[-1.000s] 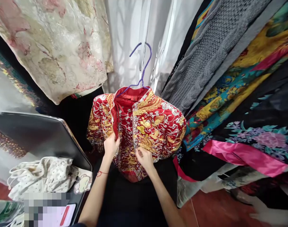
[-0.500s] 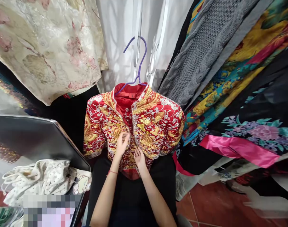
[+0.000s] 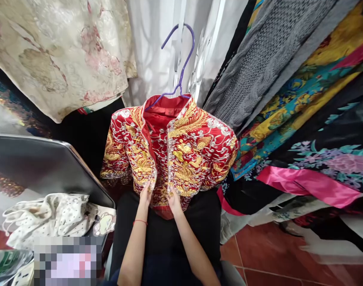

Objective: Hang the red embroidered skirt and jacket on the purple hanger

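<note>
A red jacket with gold and silver embroidery hangs in front of me on a purple hanger. Its front is undone, showing red lining and a small size label at the collar. At the lower front edge on the left side, my left hand is closed on the jacket, thumb and fingers pinching the border. My right hand grips the opposite front edge near the hem in the same way. Some fingertips are hidden by the cloth. The jacket's lower part lies over my black-clad lap.
A pale floral garment hangs at upper left. On the right hang a grey cable-knit and colourful embroidered clothes with a pink band. A dark chair back, a dotted white cloth bag and a blurred-out screen are at left.
Both hands have lowered to the jacket's front edges near the hem and closed on them. The front panels now hang straighter, and the view has shifted slightly.
</note>
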Tool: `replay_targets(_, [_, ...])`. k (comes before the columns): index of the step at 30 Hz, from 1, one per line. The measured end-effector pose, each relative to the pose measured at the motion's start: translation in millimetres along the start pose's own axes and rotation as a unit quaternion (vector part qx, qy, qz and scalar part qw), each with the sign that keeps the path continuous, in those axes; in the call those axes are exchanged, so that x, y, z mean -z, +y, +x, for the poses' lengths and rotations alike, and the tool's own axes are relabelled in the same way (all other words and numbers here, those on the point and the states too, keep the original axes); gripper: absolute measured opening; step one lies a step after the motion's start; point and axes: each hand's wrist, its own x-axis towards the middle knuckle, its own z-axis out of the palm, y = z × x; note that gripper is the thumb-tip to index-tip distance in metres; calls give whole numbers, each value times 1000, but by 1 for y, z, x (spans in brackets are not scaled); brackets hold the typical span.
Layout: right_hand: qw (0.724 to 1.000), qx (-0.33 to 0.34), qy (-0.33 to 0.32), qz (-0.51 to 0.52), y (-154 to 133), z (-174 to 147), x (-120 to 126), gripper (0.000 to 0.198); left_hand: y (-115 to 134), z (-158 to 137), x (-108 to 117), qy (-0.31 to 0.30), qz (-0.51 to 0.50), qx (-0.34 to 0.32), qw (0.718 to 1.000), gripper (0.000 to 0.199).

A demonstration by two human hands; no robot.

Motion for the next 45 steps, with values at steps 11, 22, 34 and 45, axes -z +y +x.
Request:
replay_targets(11, [997,0,-72,-18,15,-14,-8,36,-26,-14,28,-110,24,117,987,8])
replay_targets(22, [991,76,-65,-86,23,-14,2,64,-32,-22,16,-128,43,85,987,14])
replay_targets(34, [977,135,-82,-146,13,-19,15,69,-36,-33,0,-125,21,98,987,10])
replay_targets(45, [983,125,-61,-116,6,-28,0,64,-38,-33,1,-119,29,107,987,9])
